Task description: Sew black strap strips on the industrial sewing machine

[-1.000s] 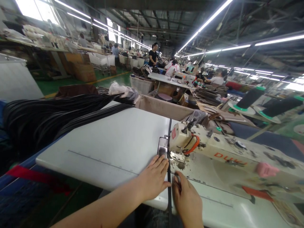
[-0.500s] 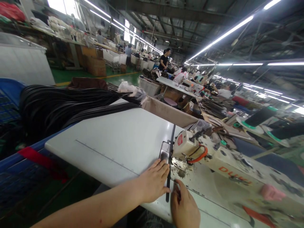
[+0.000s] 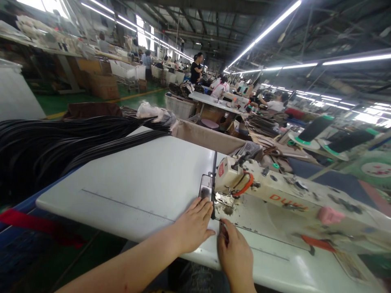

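A narrow black strap [image 3: 213, 209] runs under the head of a sewing machine [image 3: 241, 177], with its near end beside my fingertips. My left hand [image 3: 195, 224] lies flat on the white table, fingers stretched forward and touching or nearly touching the strap's left side. Below them, my right hand [image 3: 236, 252] rests on the table with curled fingers, the index finger pointing toward the machine bed. Whether anything sits inside those curled fingers is hidden. A metal plate [image 3: 205, 191] is set in the table just ahead of my left fingertips.
A thick bundle of black strips [image 3: 61, 142] lies over the table's left side. The white table [image 3: 137, 171] has a printed ruler line. Behind it stands a beige-lined bin [image 3: 207, 136]. Black thread cones [image 3: 314, 130] stand at right. A person in black [image 3: 196, 69] stands farther off.
The strap has slid away from me under the machine head; its near end has moved up past my right hand. Both hands stay in nearly the same place. The view has turned slightly right.
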`<state>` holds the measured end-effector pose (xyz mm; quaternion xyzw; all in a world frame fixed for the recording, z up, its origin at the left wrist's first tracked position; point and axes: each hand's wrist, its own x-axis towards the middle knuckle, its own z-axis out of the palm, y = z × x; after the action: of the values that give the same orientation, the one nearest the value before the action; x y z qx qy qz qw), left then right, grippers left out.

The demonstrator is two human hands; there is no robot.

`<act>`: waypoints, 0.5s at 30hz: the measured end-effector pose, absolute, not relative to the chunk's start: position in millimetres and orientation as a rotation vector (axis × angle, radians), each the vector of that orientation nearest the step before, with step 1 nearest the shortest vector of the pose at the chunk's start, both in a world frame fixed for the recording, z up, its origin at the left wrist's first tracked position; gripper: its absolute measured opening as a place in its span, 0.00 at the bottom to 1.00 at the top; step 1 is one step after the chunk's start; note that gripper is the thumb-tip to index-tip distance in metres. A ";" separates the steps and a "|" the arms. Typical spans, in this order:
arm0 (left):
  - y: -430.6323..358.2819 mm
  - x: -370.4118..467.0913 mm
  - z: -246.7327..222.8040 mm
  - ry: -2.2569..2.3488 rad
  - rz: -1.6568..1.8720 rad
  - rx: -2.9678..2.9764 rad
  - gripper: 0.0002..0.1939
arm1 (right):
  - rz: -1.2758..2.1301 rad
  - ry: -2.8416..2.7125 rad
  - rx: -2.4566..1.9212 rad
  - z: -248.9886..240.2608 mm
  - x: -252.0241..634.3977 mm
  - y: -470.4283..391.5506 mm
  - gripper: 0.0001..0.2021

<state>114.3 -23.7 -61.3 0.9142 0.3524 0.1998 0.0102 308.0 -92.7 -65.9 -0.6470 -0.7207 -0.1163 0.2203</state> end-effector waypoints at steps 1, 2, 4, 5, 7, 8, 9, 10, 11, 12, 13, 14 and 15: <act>-23.5 114.2 -61.8 1.095 0.616 2.857 0.38 | -0.325 -1.989 -1.789 -66.1 307.7 -92.8 0.17; -23.2 114.1 -62.5 1.090 0.609 2.862 0.38 | -0.327 -1.987 -1.790 -66.4 307.4 -92.8 0.17; -22.5 114.3 -64.1 1.090 0.592 2.871 0.37 | -0.330 -1.984 -1.784 -66.7 306.6 -92.9 0.16; -22.1 114.5 -64.8 1.093 0.583 2.873 0.37 | -0.334 -1.979 -1.779 -66.7 306.2 -92.9 0.16; -21.2 115.2 -65.9 1.099 0.561 2.872 0.38 | -0.343 -1.969 -1.768 -66.4 305.3 -93.0 0.15; -20.6 115.7 -66.1 1.099 0.549 2.870 0.38 | -0.343 -1.964 -1.769 -66.1 304.9 -93.1 0.15; -19.8 116.3 -66.1 1.102 0.538 2.865 0.38 | -0.341 -1.959 -1.774 -65.8 304.5 -93.2 0.15; -18.7 117.0 -65.9 1.109 0.529 2.856 0.38 | -0.339 -1.955 -1.781 -65.4 304.1 -93.4 0.15; -17.2 117.6 -65.3 1.121 0.520 2.842 0.37 | -0.338 -1.952 -1.787 -65.2 303.7 -93.7 0.15; -15.2 118.3 -64.6 1.136 0.509 2.826 0.37 | -0.336 -1.951 -1.793 -65.0 303.4 -93.9 0.16; -12.8 118.9 -63.8 1.150 0.495 2.809 0.37 | -0.336 -1.951 -1.797 -64.9 303.1 -94.2 0.16; -10.0 119.3 -62.9 1.161 0.478 2.795 0.37 | -0.335 -1.954 -1.802 -64.9 302.9 -94.5 0.16; -7.1 119.6 -62.1 1.165 0.462 2.785 0.36 | -0.335 -1.956 -1.806 -64.9 302.7 -94.8 0.16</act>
<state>119.6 -7.1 -62.1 0.9110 0.3811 0.1512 0.0437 302.7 -94.8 -64.9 -0.6555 -0.7098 -0.1217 0.2272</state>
